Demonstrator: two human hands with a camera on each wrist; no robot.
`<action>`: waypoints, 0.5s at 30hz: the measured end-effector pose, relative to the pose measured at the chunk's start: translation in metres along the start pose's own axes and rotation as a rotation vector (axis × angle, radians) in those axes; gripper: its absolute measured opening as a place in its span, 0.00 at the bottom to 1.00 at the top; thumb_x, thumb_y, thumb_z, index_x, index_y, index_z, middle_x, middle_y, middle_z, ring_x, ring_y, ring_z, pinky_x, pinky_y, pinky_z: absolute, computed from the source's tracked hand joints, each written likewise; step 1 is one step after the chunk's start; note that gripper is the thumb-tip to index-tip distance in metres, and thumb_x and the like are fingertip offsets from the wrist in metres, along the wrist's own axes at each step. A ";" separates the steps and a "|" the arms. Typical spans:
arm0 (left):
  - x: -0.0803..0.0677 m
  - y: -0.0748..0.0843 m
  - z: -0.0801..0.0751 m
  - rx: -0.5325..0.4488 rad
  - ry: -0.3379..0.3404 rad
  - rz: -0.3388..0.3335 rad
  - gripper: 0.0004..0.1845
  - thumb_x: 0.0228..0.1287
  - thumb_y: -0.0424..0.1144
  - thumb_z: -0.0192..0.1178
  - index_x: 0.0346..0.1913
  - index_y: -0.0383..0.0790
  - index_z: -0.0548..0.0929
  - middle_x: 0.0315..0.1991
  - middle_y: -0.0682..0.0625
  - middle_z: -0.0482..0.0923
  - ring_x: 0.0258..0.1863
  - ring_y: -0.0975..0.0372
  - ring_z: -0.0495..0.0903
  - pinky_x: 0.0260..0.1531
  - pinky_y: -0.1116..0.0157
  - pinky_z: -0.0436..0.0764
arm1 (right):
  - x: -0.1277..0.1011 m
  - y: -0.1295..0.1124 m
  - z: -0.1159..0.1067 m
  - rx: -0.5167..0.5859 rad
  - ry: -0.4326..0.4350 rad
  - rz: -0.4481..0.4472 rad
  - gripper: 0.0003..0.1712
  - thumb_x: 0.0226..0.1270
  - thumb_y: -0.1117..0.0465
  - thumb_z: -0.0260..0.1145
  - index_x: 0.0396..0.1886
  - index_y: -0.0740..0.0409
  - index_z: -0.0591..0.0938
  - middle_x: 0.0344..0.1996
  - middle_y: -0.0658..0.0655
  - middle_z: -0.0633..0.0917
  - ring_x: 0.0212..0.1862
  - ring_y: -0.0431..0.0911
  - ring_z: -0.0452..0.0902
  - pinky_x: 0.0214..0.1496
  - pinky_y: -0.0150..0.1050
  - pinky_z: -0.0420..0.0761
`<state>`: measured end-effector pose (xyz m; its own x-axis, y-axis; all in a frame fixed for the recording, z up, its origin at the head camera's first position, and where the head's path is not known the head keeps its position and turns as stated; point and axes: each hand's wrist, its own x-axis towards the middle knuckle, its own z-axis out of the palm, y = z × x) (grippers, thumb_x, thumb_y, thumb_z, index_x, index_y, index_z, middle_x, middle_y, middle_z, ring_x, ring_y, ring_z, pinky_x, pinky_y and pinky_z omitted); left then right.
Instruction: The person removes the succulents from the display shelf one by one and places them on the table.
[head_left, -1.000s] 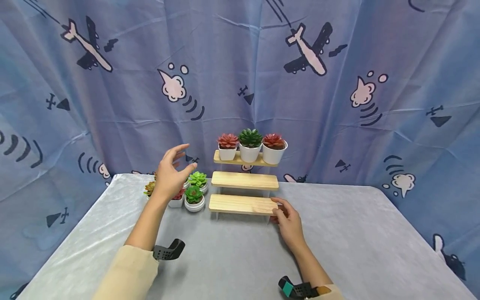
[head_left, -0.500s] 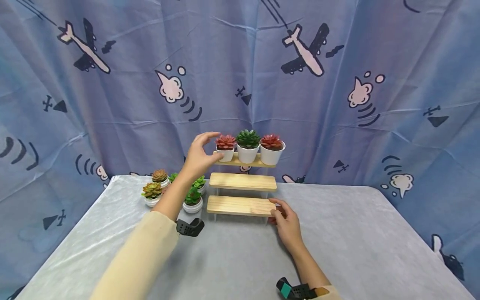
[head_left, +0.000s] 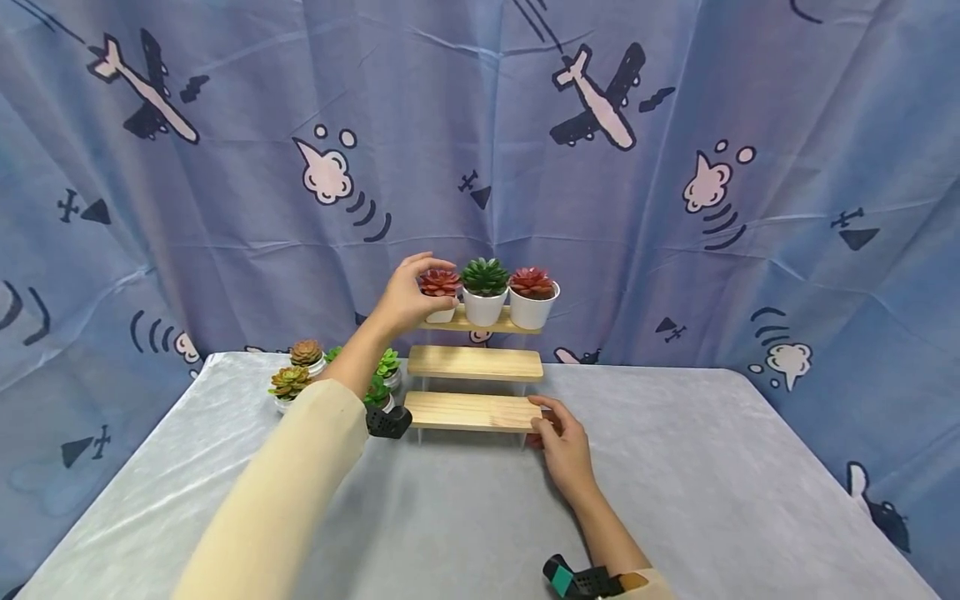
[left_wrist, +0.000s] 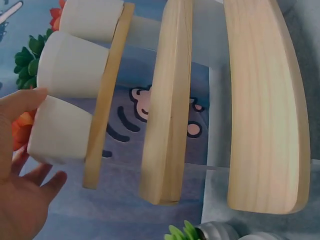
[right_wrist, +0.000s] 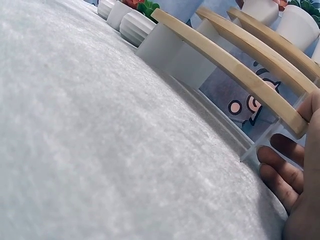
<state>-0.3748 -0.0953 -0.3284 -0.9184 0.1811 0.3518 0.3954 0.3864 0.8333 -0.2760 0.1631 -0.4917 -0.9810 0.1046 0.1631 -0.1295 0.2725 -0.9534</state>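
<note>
A three-tier wooden stand (head_left: 472, 363) stands at the back middle of the grey table. Its top shelf carries three white pots: a red succulent (head_left: 440, 283), a green one (head_left: 483, 292) and another red one (head_left: 531, 298). My left hand (head_left: 418, 288) grips the leftmost red succulent pot (left_wrist: 60, 132), thumb over one side and fingers (left_wrist: 47, 182) round the other. My right hand (head_left: 551, 421) pinches the right end of the bottom shelf (right_wrist: 235, 75), thumb on top and fingers (right_wrist: 280, 167) below. The middle shelf (head_left: 475, 363) is bare.
Several small potted succulents (head_left: 291, 385) sit in a cluster on the table (head_left: 712, 467), left of the stand and partly behind my left arm. A blue curtain (head_left: 675, 208) with aeroplane prints hangs close behind the table.
My left hand rose from above the table's pot cluster, moved right to the top shelf and closed round the left red pot. My right hand stayed at the bottom shelf's end.
</note>
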 end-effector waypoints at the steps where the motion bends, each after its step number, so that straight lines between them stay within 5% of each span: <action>1: 0.000 -0.001 0.001 -0.017 -0.007 0.005 0.26 0.59 0.29 0.70 0.62 0.34 0.80 0.75 0.37 0.64 0.69 0.45 0.71 0.69 0.50 0.74 | 0.000 -0.001 0.000 -0.002 0.000 0.000 0.21 0.71 0.68 0.57 0.62 0.57 0.80 0.48 0.66 0.86 0.34 0.43 0.83 0.35 0.32 0.83; 6: -0.001 -0.012 0.005 -0.070 -0.013 0.011 0.24 0.64 0.30 0.67 0.63 0.36 0.79 0.56 0.38 0.84 0.54 0.50 0.84 0.54 0.62 0.84 | 0.000 -0.002 0.001 -0.014 0.006 0.000 0.21 0.71 0.67 0.57 0.60 0.55 0.82 0.47 0.65 0.86 0.33 0.42 0.82 0.35 0.31 0.83; 15: -0.007 -0.017 0.004 -0.051 -0.005 -0.028 0.23 0.66 0.38 0.68 0.63 0.44 0.80 0.55 0.43 0.84 0.52 0.54 0.83 0.49 0.64 0.83 | 0.001 -0.003 0.000 -0.012 0.004 0.001 0.21 0.71 0.68 0.57 0.61 0.56 0.81 0.46 0.66 0.86 0.33 0.44 0.83 0.36 0.31 0.84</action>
<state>-0.3757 -0.0998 -0.3468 -0.9290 0.1753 0.3261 0.3681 0.3445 0.8636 -0.2766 0.1628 -0.4890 -0.9805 0.1086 0.1635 -0.1271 0.2836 -0.9505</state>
